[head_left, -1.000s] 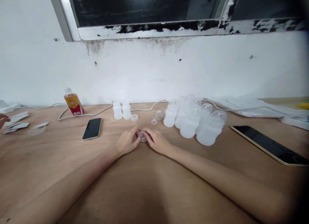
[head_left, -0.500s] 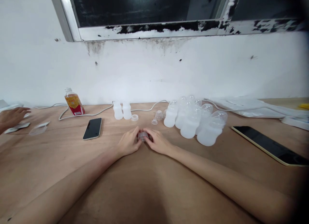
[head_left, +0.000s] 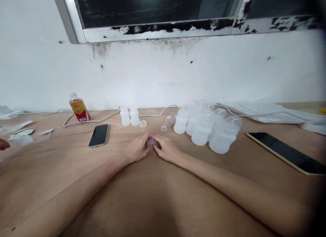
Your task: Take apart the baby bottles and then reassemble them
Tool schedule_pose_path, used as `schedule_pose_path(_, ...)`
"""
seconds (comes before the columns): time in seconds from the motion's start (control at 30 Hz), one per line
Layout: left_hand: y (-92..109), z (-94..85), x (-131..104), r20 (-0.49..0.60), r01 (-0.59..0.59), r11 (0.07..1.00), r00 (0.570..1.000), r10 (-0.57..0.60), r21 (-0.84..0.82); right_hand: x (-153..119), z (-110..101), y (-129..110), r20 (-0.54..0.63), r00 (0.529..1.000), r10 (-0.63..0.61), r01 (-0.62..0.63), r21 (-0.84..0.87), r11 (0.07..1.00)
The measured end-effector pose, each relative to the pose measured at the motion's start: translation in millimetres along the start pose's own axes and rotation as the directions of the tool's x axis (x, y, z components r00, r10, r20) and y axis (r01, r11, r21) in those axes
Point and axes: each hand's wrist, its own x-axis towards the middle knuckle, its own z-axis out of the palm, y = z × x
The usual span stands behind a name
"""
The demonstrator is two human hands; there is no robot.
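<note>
Between my two hands is a small clear plastic bottle ring [head_left: 152, 142], held low over the wooden table. My left hand [head_left: 139, 148] is closed on its left side, and the fingers of my right hand [head_left: 164, 148] grip it from the right. The fingers cover part of it. Just beyond lie a whitish bottle ring [head_left: 143, 123], a clear nipple [head_left: 163, 128] and a clear dome cap [head_left: 168, 120]. Two uncapped baby bottles [head_left: 125, 116] stand behind on the left. To the right, several frosted baby bottles [head_left: 200, 131] with clear dome caps stand grouped.
A phone [head_left: 98, 135] lies at left, a larger dark tablet-like device [head_left: 285, 152] at right. A drink bottle [head_left: 79, 108] and a white cable [head_left: 102, 120] are near the wall. Plastic packaging [head_left: 22, 136] and another person's hand [head_left: 3, 144] are far left; plastic bags [head_left: 257, 113] lie back right.
My hands stay together on the ring, which appears slightly turned. The other person's hand at far left has drawn back toward the frame edge. The view has shifted slightly.
</note>
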Motion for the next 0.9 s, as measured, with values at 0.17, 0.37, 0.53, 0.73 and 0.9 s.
schedule_pose_path(0.17,2.9,-1.2,-0.2,-0.014,0.035,0.999,0.999,-0.034,0.017,2.5,0.0,-1.3,-0.017,1.0,0.022,-0.022,0.004,1.0)
schedule_pose_path(0.37,4.4,5.0,0.4,-0.082,0.024,0.999,0.996,-0.021,0.035,8.3,-2.4,-5.0,0.0,1.0,0.026,-0.026,-0.005,1.0)
schedule_pose_path(0.53,2.7,8.1,-0.4,-0.099,0.024,0.999,0.995,-0.022,0.027,8.4,-4.5,0.0,0.02,1.0,-0.01,0.01,0.019,1.0)
schedule_pose_path(0.73,3.9,3.0,-3.1,-0.103,0.051,0.993,0.993,-0.062,-0.108,1.7,-8.9,7.9,-0.03,0.999,-0.027,0.031,0.14,0.99)
schedule_pose_path(0.9,4.5,1.0,-3.7,-0.147,0.068,0.982,0.985,-0.094,-0.174,-1.4,-9.0,1.1,-0.127,0.992,-0.012,0.032,0.159,0.987)
